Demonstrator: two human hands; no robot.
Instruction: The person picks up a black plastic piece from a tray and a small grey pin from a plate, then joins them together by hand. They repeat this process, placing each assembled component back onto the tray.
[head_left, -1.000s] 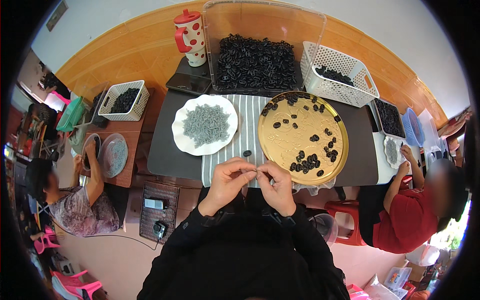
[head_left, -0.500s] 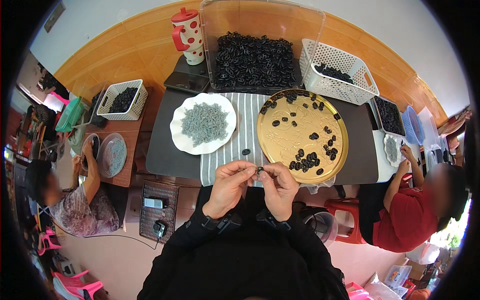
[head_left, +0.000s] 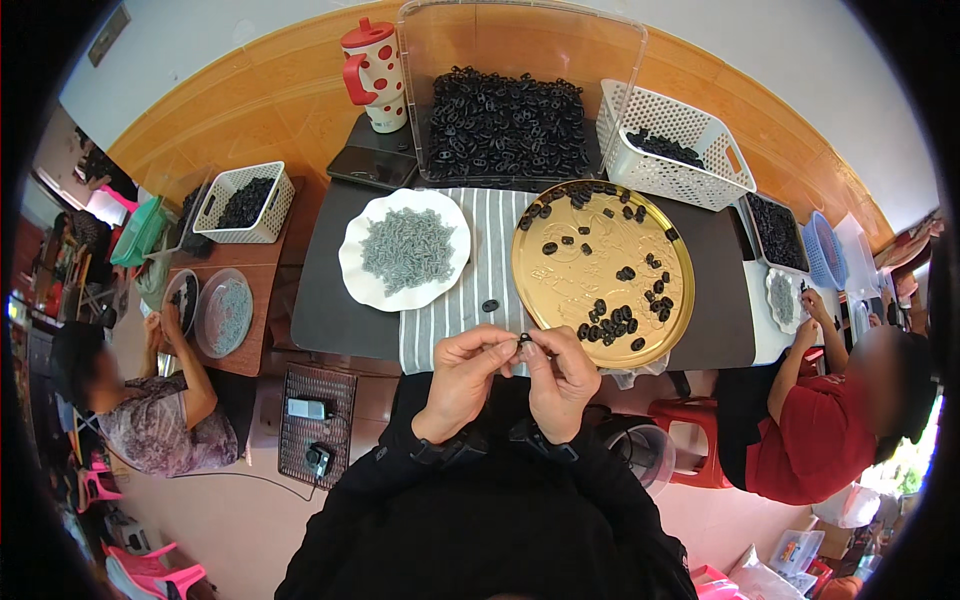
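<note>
My left hand (head_left: 463, 378) and my right hand (head_left: 561, 380) meet at the table's near edge, thumbs and fingers pinched on one small black plastic piece (head_left: 524, 341). The fingers cover most of it. Just beyond them, one black oval piece (head_left: 490, 306) lies on a grey-and-white striped cloth (head_left: 487, 250). Left of the cloth's middle, a white scalloped plate (head_left: 353, 283) bears a heap of small grey screws (head_left: 408, 248). On the right, a round gold tray (head_left: 570, 275) carries scattered black oval pieces (head_left: 608, 322), thickest along its near side.
Behind stand a clear bin (head_left: 622, 60) of black pieces, a white perforated basket (head_left: 735, 185), a red-dotted tumbler (head_left: 380, 80) and a dark phone (head_left: 372, 166). Other people sit at tables on the left (head_left: 165, 410) and right (head_left: 815, 420). A red stool (head_left: 690, 430) is below the table.
My hands stay together on the black piece, with the fingers slightly shifted. The person on the left has moved an arm. The table things have not visibly been moved.
</note>
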